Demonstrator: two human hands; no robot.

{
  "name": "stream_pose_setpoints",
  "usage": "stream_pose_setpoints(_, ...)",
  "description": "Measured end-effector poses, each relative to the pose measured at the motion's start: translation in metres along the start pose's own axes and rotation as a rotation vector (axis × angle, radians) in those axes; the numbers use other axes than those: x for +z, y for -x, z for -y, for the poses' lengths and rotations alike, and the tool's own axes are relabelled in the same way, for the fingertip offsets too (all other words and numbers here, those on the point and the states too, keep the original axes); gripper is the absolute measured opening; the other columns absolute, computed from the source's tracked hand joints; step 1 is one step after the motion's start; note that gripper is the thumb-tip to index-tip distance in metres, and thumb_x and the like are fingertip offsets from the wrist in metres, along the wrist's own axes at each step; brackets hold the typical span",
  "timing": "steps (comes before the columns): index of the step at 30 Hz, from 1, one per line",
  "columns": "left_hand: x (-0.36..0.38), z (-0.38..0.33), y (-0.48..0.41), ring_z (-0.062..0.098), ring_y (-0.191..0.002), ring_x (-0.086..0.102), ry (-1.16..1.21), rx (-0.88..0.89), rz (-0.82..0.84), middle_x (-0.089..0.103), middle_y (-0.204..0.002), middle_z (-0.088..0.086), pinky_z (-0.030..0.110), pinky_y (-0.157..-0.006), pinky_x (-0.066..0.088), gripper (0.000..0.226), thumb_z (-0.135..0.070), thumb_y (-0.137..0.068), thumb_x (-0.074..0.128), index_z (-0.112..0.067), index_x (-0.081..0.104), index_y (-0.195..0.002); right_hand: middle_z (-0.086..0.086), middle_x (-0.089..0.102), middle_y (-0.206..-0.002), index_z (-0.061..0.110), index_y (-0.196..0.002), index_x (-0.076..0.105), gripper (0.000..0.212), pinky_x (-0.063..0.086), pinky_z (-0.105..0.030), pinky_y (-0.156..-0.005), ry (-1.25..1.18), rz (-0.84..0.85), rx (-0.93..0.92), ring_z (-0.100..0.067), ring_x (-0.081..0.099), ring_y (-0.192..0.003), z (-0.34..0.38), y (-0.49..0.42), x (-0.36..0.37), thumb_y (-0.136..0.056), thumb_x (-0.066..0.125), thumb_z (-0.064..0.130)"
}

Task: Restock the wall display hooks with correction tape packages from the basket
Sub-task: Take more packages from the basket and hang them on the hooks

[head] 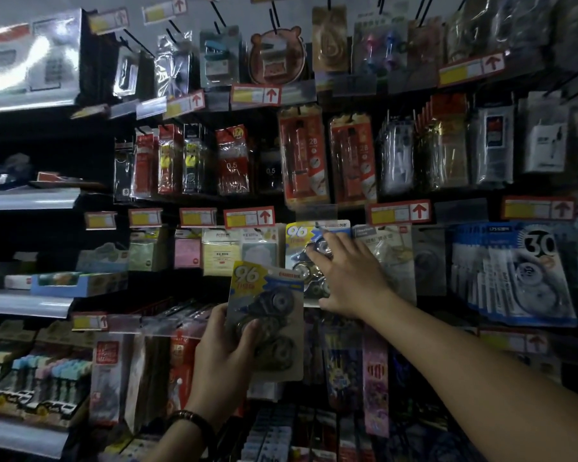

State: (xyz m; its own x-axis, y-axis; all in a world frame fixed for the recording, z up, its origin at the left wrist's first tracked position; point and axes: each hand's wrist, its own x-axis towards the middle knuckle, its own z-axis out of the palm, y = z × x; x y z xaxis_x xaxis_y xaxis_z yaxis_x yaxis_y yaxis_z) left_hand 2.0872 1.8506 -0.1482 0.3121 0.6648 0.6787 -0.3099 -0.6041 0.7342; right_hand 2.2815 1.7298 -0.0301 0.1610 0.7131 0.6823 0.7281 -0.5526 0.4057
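Nearest, the left hand (224, 355), a dark bracelet (194, 420) at its wrist, grips a correction tape package (267, 295) by its lower left part. The thumb curls across the front, and the package is held upright just left of and below the target row. Beyond it the right hand (351, 278) lies with fingers spread and straight on the hung package (297, 240) of the same "96" kind. It clamps nothing, and its forefinger reaches up near the card's top edge. To do this step well, I judge the right hand should press the hung stock back and steady it so the hook's end stands free. The left can then bring its package's hang-hole level with that end and slide it on, face outward. The hook (317, 224) shows only as a dark speck in the gloom. The hang-hole on the held card cannot be made out, how many packs hang behind the front one is hidden, and the basket is out of view.
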Motion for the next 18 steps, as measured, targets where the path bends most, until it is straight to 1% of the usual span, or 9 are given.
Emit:
stream_pose_setpoints(3,0.004,0.002,0.0,0.01,-0.102,0.076,0.022,-0.008,0.016,0.079,-0.108,-0.01,0.05,-0.09,0.063,0.022,-0.021,-0.099,0.07,-0.03,0.064,-0.117,-0.019,0.021,-0.166,0.024,-0.163,0.027,0.111,0.031,-0.052,-0.119,0.013,-0.006,0.015,-0.039,0.023,-0.151,0.005,-0.003,0.004,-0.073,0.081,0.06)
stream_pose_setpoints(6,0.008,0.0,0.0,0.012,-0.101,0.076,0.076,-0.008,0.021,0.08,-0.107,-0.005,0.036,-0.083,0.063,0.021,-0.017,-0.099,0.07,-0.026,0.064,-0.117,-0.022,0.016,-0.167,0.022,-0.163,0.023,0.113,0.033,-0.053,-0.119,0.011,-0.008,0.019,-0.041,0.023,-0.151,0.007,-0.001,0.01,-0.074,0.082,0.059)
stream_pose_setpoints(8,0.011,-0.003,-0.002,0.013,-0.1,0.077,0.121,-0.023,0.021,0.08,-0.107,-0.001,0.03,-0.079,0.063,0.02,-0.015,-0.1,0.069,-0.023,0.064,-0.118,-0.022,0.009,-0.17,0.021,-0.164,0.021,0.114,0.03,-0.054,-0.123,-0.024,0.0,0.023,-0.042,0.017,-0.154,0.005,0.005,0.01,-0.075,0.081,0.062)
stream_pose_setpoints(10,0.012,-0.007,-0.005,0.015,-0.101,0.077,0.177,-0.044,0.03,0.079,-0.109,0.002,0.032,-0.08,0.063,0.02,-0.015,-0.101,0.068,-0.022,0.064,-0.119,-0.021,0.004,-0.173,0.02,-0.164,0.023,0.103,0.024,-0.055,-0.126,-0.106,-0.01,0.019,-0.041,0.01,-0.158,0.004,0.014,0.009,-0.084,0.073,0.061)
stream_pose_setpoints(11,0.013,-0.008,-0.007,0.016,-0.103,0.077,0.196,-0.055,0.032,0.079,-0.111,0.003,0.033,-0.081,0.063,0.02,-0.016,-0.101,0.068,-0.023,0.064,-0.119,-0.02,0.008,-0.173,0.018,-0.163,0.028,0.092,0.025,-0.056,-0.126,-0.161,-0.05,0.01,-0.039,0.011,-0.159,0.004,0.02,0.009,-0.089,0.067,0.055)
stream_pose_setpoints(12,0.015,-0.009,-0.009,0.016,-0.104,0.077,0.206,-0.062,0.032,0.079,-0.113,0.002,0.034,-0.081,0.063,0.02,-0.016,-0.101,0.067,-0.024,0.064,-0.119,-0.019,0.017,-0.172,0.016,-0.16,0.036,0.08,0.03,-0.056,-0.123,-0.216,-0.123,0.003,-0.037,0.018,-0.158,0.005,0.026,0.008,-0.092,0.062,0.048)
stream_pose_setpoints(14,0.018,-0.012,-0.014,0.016,-0.104,0.077,0.23,-0.079,0.037,0.079,-0.113,0.0,0.038,-0.083,0.063,0.019,-0.019,-0.102,0.067,-0.026,0.064,-0.119,-0.013,0.036,-0.164,0.015,-0.153,0.047,0.068,0.038,-0.051,-0.117,-0.333,-0.293,-0.022,-0.031,0.034,-0.151,0.007,0.038,0.006,-0.093,0.058,0.045)
stream_pose_setpoints(16,0.025,-0.015,-0.018,0.02,-0.105,0.077,0.269,-0.108,0.043,0.079,-0.112,0.0,0.043,-0.085,0.063,0.017,-0.02,-0.102,0.067,-0.026,0.064,-0.118,-0.006,0.037,-0.162,0.018,-0.157,0.042,0.079,0.036,-0.045,-0.12,-0.43,-0.313,-0.097,-0.025,0.034,-0.151,0.009,0.048,0.002,-0.091,0.059,0.057)
stream_pose_setpoints(18,0.032,-0.017,-0.022,0.021,-0.103,0.077,0.303,-0.123,0.056,0.08,-0.109,0.002,0.039,-0.081,0.062,0.016,-0.017,-0.103,0.065,-0.023,0.065,-0.117,-0.001,0.026,-0.168,0.02,-0.163,0.029,0.099,0.028,-0.041,-0.125,-0.442,-0.211,-0.192,-0.021,0.024,-0.156,0.009,0.053,-0.003,-0.084,0.063,0.07)
